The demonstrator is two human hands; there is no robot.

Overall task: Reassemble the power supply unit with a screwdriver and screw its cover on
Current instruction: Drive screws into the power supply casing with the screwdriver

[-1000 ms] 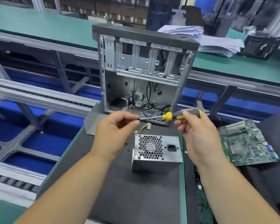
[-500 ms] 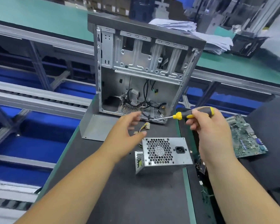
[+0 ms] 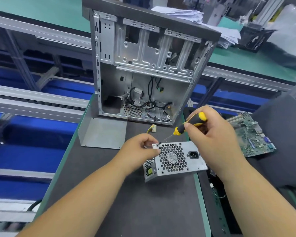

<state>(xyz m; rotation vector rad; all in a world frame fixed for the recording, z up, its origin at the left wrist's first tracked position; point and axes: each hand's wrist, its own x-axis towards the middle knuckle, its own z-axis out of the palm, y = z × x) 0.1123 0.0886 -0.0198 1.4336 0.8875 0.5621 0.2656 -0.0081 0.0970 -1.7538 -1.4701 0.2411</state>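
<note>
Grey perforated steel faces up at me: the power supply unit point(image 3: 175, 159) lies on the dark surface point(image 3: 126, 202) in front of the open computer case point(image 3: 143, 65), with its fan grille and power socket on top. My right hand point(image 3: 210, 134) has its grip wrapped round the yellow-and-black handle of the screwdriver point(image 3: 190, 124), the shaft slanting down and left to the unit's top-left corner. My left hand point(image 3: 140, 149) rests against that same corner, fingertips curled in beside the tip; I judge they pinch a screw point(image 3: 159, 143) there, though it is too small to be sure.

To do this well, I would bring the shaft closer to square with the panel before turning, since the present slant invites the tip to slip out. Light downward pressure, slow first turns until the thread catches, then the left fingers can let go and steady the housing instead. A bent metal panel point(image 3: 102, 134) stands just behind and to the left, and a circuit board point(image 3: 248, 135) lies to the right, well apart.
</note>
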